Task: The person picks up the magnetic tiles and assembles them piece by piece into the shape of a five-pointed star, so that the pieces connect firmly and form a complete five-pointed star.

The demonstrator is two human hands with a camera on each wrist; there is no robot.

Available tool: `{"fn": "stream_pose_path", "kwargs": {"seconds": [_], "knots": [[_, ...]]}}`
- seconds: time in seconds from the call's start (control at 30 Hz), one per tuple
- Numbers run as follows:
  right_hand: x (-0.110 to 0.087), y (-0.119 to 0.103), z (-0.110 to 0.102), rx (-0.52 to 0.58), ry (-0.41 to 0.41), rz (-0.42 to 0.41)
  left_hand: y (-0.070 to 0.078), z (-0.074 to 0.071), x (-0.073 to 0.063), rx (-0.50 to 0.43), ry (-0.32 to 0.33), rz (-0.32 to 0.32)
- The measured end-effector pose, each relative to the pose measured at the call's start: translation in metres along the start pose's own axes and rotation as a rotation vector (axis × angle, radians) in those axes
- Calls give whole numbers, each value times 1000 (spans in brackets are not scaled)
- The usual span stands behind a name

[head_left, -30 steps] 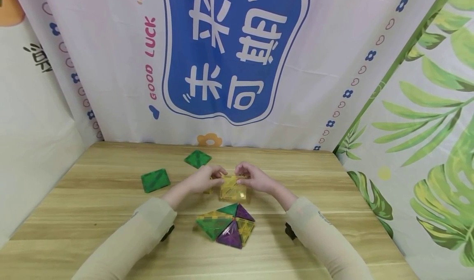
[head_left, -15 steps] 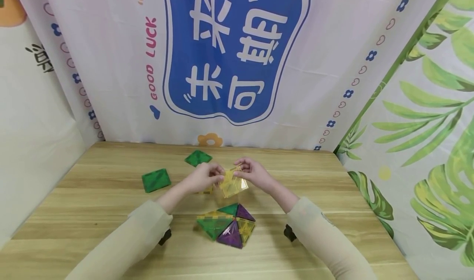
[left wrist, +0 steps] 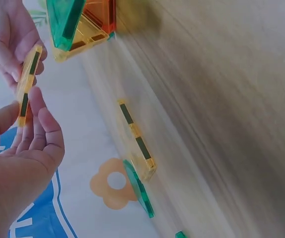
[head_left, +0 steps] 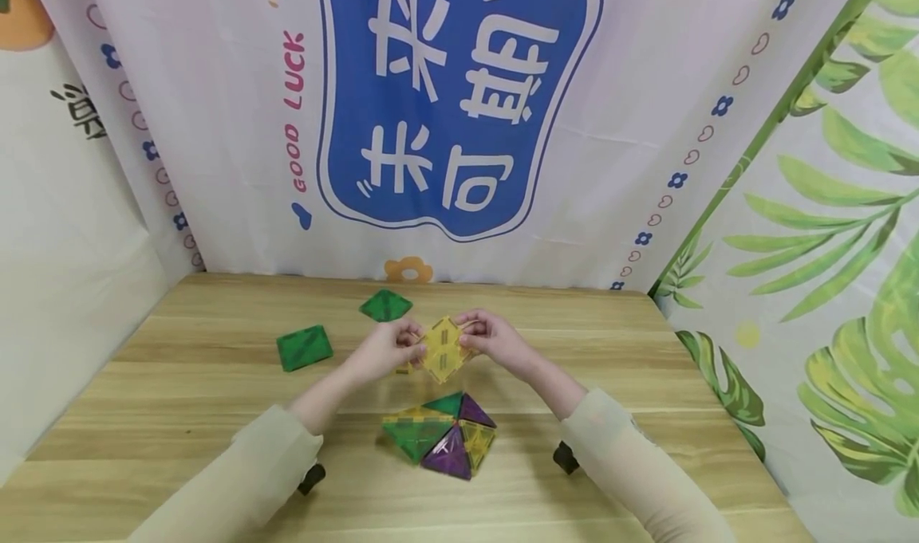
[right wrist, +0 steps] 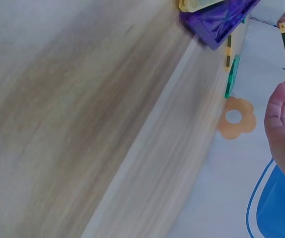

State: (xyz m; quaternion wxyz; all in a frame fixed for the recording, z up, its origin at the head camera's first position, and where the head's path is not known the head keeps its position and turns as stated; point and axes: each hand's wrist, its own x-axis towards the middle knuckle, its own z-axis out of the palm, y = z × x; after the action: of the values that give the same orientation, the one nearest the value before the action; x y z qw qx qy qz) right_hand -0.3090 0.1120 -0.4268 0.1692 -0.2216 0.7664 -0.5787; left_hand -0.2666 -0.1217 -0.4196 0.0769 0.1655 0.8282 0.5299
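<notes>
Above the table, both hands pinch a translucent yellow square magnetic tile [head_left: 443,353], turned corner-down like a diamond. My left hand [head_left: 382,350] holds its left corner between thumb and fingers; my right hand [head_left: 500,342] grips the opposite corner. The left wrist view catches the tile [left wrist: 30,84] nearly edge-on, with dark magnet strips along its rim. A second yellow tile [left wrist: 136,139] lies on the table, mostly hidden by the left hand in the head view. Nearer the body sits a cluster of joined tiles, among them a purple triangle [head_left: 450,454] and a green triangle [head_left: 415,439].
Two green tiles lie on the wooden table [head_left: 179,415]: a rectangular-looking one [head_left: 305,348] at the left and a diamond-turned one [head_left: 385,305] near the back. A printed cloth [head_left: 244,128] hangs behind the table's far edge, with more cloth at both sides.
The yellow tile has been lifted slightly and rotated from edge-level to corner-down, both hands staying on it. The left forearm has shifted slightly left. The cluster and green tiles have stayed put.
</notes>
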Motion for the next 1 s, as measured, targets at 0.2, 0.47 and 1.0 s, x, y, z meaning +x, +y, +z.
{"fn": "stream_pose_path", "kwargs": {"seconds": [0.2, 0.47, 1.0], "knots": [[-5, 0, 4, -11, -27, 2, -3, 0, -6, 28, -64, 42], [-9, 3, 10, -14, -87, 26, -7, 4, -9, 16, -55, -6], [-2, 19, 16, 47, -151, 125, -25, 12, -7, -45, -63, -42]]}}
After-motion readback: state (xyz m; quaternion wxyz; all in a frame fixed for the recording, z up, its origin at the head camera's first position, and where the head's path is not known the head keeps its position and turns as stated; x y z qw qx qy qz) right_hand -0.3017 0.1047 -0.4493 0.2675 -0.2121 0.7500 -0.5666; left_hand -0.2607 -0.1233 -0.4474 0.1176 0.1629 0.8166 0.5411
